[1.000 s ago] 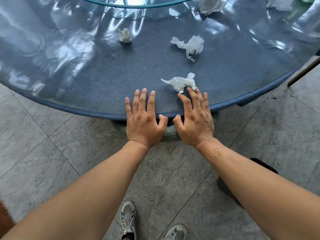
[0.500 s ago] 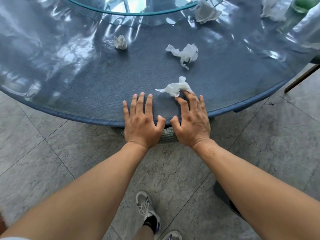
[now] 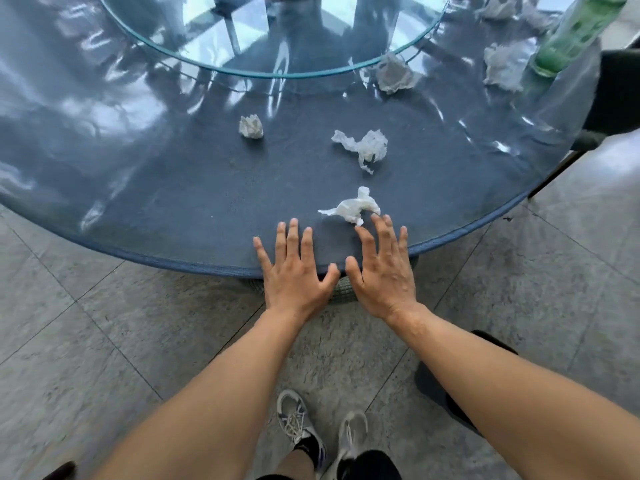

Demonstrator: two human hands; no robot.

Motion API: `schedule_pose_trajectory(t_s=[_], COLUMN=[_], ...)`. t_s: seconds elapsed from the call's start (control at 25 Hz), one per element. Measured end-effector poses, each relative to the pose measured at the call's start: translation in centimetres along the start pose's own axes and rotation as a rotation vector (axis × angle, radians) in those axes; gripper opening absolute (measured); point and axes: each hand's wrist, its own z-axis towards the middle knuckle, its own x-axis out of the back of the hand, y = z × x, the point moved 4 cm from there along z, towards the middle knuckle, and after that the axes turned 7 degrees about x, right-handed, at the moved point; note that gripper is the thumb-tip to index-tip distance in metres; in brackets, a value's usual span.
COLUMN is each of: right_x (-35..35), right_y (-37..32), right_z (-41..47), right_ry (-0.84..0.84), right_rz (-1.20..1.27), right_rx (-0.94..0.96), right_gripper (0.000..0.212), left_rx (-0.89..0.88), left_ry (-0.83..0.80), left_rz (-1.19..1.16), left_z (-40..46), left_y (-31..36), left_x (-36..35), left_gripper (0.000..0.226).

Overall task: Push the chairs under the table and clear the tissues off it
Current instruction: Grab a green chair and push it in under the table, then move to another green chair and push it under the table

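Both hands are flat with fingers spread, holding nothing. The left hand (image 3: 294, 271) and right hand (image 3: 381, 275) reach over the near edge of the round counter (image 3: 156, 202), palms down. Right fingertips (image 3: 377, 221) sit just beside the nearest tissue (image 3: 355, 207), maybe touching it, hard to say.

Most of the chair (image 3: 341, 291) is hidden: only a sliver of woven greenish seat peeks out under the counter rim between the two hands, so it's tucked in.

More tissues on the counter: a small balled one (image 3: 251, 126), a stretched-out one (image 3: 365, 147), and a few greyer ones (image 3: 394, 76) further back under glare. The clear cover reflects so much that the far side is tough to read. A green bottle (image 3: 571, 32) is cut off at the top right, no label readable. A glass turntable (image 3: 277, 39) sits in the middle, also cropped.
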Motion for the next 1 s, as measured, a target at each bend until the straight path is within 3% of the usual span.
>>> schedule_pose_trajectory(t_s=[0.16,0.36,0.64,1.0], right_x=[2.4,3.9,3.1,-2.6], right_y=[-3.8,-10.0,-22.7,-44.4], right_z=[1.1,4.1,7.7,11.3], right_ry=[-0.054,-0.229,-0.377,-0.508], right_rz=[-0.027,-0.053,-0.164,-0.218], right_rx=[0.192,0.341,0.704,0.917], right_gripper=[0.069,0.078,0.083,0.08], left_rx=[0.072,0.423,0.846,1.037], left_ry=[-0.003,-0.047,0.016,0.052], left_rz=[0.05,0.082,0.076,-0.021], left_z=[-2.9,-7.3,-14.6,-17.0], left_y=[-5.0,-11.0,-19.0,-36.6], left_x=[3.8,10.9,17.8,21.7], left_gripper=[0.085,0.095,0.093,0.091])
